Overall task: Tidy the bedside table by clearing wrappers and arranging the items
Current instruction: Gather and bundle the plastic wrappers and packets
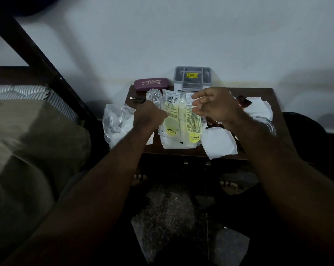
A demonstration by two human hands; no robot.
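Observation:
On the dark wooden bedside table (258, 95) lie two clear wrappers with yellow labels (178, 121), side by side in the middle. My left hand (149, 116) is closed at the left wrapper's edge, pinching it. My right hand (214, 106) hovers over the right wrapper with fingers spread and curled, holding nothing. A crumpled clear plastic bag (116, 121) hangs over the table's left edge. White paper pieces (220, 143) lie at the front right, and a brown wrapper (244, 101) sits behind my right hand.
A maroon glasses case (151, 83) and a grey organiser tray (193, 77) stand at the back against the white wall. A small dark cable piece (137, 99) lies by the case. A bed with a pillow (27, 141) is at the left. My bare feet (229, 186) are below the table.

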